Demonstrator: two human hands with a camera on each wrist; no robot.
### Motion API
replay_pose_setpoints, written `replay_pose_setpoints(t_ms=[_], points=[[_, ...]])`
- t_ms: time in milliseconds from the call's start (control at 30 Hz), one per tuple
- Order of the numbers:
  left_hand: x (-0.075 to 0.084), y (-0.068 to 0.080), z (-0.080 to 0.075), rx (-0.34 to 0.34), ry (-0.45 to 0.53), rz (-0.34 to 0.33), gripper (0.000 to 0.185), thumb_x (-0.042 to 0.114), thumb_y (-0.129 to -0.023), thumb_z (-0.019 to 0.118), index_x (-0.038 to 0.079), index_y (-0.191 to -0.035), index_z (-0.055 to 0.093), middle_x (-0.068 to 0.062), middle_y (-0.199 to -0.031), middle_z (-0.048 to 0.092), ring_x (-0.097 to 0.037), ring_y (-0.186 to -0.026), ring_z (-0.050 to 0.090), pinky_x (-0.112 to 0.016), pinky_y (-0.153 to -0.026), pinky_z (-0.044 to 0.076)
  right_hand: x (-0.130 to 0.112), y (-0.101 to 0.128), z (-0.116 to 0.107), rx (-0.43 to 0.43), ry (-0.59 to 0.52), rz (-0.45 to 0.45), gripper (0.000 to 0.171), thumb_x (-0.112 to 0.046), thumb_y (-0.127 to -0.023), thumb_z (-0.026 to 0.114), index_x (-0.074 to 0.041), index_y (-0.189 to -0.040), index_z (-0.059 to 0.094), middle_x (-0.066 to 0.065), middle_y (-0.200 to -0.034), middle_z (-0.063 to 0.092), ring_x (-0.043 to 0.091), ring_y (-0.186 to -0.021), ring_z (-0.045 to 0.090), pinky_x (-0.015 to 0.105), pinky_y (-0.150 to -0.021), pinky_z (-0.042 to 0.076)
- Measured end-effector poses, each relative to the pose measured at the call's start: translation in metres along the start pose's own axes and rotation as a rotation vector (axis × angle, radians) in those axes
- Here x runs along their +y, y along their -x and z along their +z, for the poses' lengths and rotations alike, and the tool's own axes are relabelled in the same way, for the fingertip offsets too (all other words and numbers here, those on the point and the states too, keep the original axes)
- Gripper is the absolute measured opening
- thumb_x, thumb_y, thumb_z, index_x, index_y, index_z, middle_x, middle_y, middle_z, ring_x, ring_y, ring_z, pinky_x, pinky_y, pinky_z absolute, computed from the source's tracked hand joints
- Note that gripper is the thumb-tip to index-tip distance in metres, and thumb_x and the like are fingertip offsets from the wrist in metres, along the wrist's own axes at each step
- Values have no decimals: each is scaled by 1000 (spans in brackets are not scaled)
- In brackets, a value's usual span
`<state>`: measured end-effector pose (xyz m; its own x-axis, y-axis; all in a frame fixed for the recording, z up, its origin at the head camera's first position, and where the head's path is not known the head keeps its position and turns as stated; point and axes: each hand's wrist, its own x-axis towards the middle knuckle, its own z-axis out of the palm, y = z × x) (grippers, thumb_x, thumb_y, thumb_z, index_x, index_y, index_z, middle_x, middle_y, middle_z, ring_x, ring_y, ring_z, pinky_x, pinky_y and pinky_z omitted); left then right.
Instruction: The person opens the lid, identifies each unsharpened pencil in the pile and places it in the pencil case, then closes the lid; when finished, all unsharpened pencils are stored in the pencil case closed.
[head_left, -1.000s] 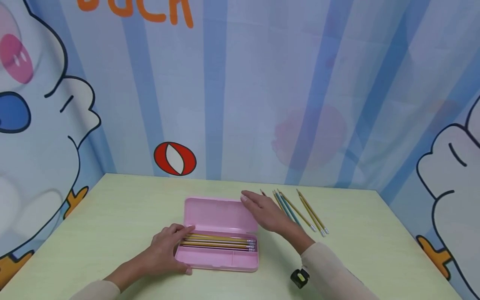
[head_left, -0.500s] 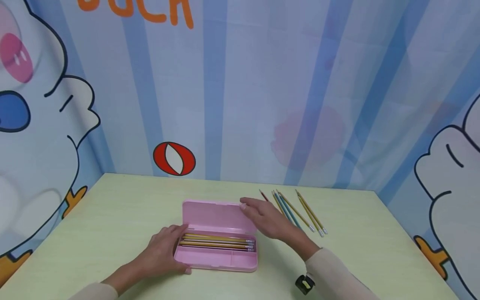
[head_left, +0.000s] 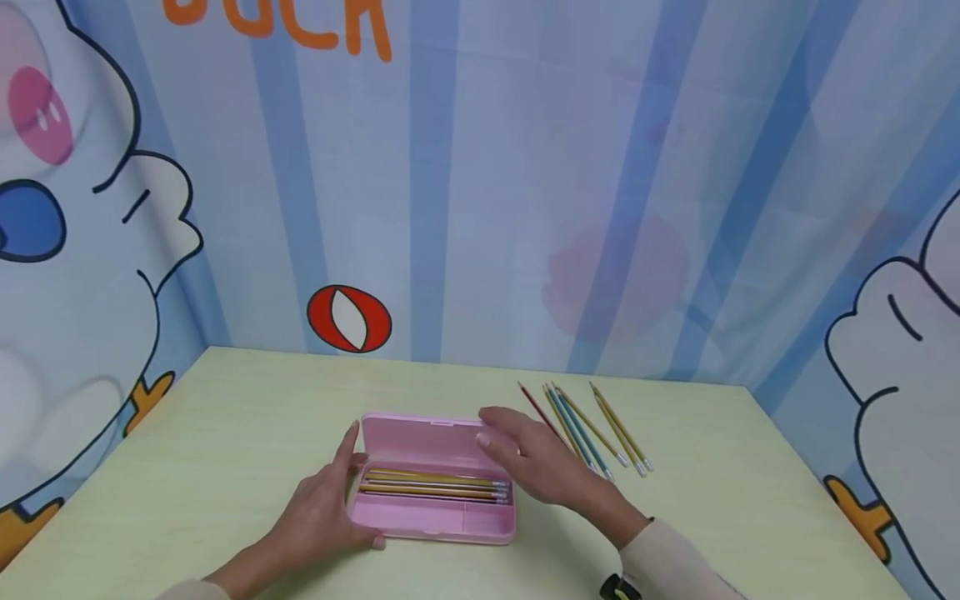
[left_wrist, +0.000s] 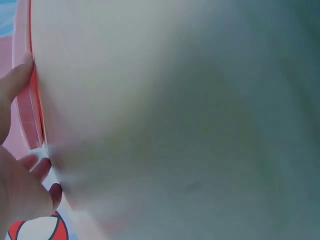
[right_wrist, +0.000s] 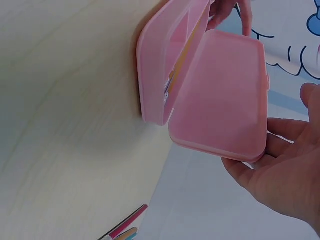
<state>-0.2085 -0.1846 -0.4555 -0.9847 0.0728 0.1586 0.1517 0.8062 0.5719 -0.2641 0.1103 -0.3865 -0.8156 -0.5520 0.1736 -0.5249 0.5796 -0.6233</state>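
Note:
A pink pencil case [head_left: 412, 518] sits on the table with its lid [head_left: 423, 442] raised. Inside lie several yellow pencils [head_left: 427, 482] with silver-and-white eraser ends. My left hand [head_left: 318, 510] grips the case's left end, thumb at the front edge and fingers near the back corner. Its index finger points up beside the lid. My right hand [head_left: 547, 462] is at the lid's right end. From the right wrist view, its fingers [right_wrist: 287, 129] lie behind the lid's edge while the thumb stands off from it. In the left wrist view, the thumb [left_wrist: 17, 80] touches the case's side.
Several loose pencils [head_left: 618, 427], yellow, teal and one dark red, lie on the pale table [head_left: 285, 400] behind and right of my right hand. A striped blue cartoon curtain [head_left: 495, 208] hangs behind the table's back edge.
The lid has tipped forward and lower, with my right hand moving down and towards me along with it. My left index finger has lifted off the back corner and points up.

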Motion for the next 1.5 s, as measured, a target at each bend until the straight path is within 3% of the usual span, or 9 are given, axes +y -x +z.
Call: replay_pose_setpoints(t_ms=[233,433,533,700,900,1067,1300,1500], points=[[1,1,0,40,61,56,149,31,-51,101,20,-161,2,-18,-163,24,-43,-146,31,-60,-111,34,-1,6,6,10,93,-13,58,-46,-104,44,-10,-149,46,10,-157,42,30,-149,34,52,-118,28],[8,-2,-5,163,-39,203,145,31,-50,101,20,-161,9,-15,-166,19,-40,-148,29,-61,-110,35,-4,14,9,-7,163,-50,61,-50,-103,45,-10,-150,45,7,-159,39,27,-152,27,52,-119,26],[12,-4,-8,165,-116,264,141,42,-50,99,23,-161,14,-12,-166,19,-39,-149,27,-62,-112,32,-6,18,10,-22,183,-68,64,-52,-102,46,-10,-151,44,4,-160,38,24,-153,26,51,-119,27],[16,-3,-12,107,-191,267,132,56,-52,94,23,-159,25,-9,-166,21,-36,-152,21,-63,-117,21,-5,24,13,-65,205,-75,67,-56,-101,45,-13,-152,42,2,-162,35,23,-152,28,51,-117,31],[18,7,-12,41,-282,266,121,69,-54,86,16,-153,40,-9,-164,28,-34,-152,24,-62,-118,21,1,33,21,-126,243,-123,66,-54,-103,41,-11,-154,39,4,-163,31,26,-151,29,51,-114,35],[23,16,-11,-79,-385,301,120,83,-60,70,16,-154,39,-7,-165,26,-32,-153,22,-59,-120,16,6,41,30,-118,354,-195,68,-54,-103,42,-11,-155,36,8,-165,26,29,-153,23,53,-117,30],[32,22,-7,-241,-402,277,115,89,-70,53,18,-157,31,-6,-167,23,-30,-155,16,-57,-122,11,10,49,40,-178,476,-188,73,-59,-99,43,-17,-158,30,7,-167,22,29,-155,18,56,-119,24],[35,25,-2,-293,-390,287,111,89,-74,48,18,-157,30,-6,-167,21,-30,-155,17,-57,-122,14,14,56,43,-234,502,-192,73,-60,-100,40,-20,-159,26,4,-167,21,27,-155,18,59,-118,23]])
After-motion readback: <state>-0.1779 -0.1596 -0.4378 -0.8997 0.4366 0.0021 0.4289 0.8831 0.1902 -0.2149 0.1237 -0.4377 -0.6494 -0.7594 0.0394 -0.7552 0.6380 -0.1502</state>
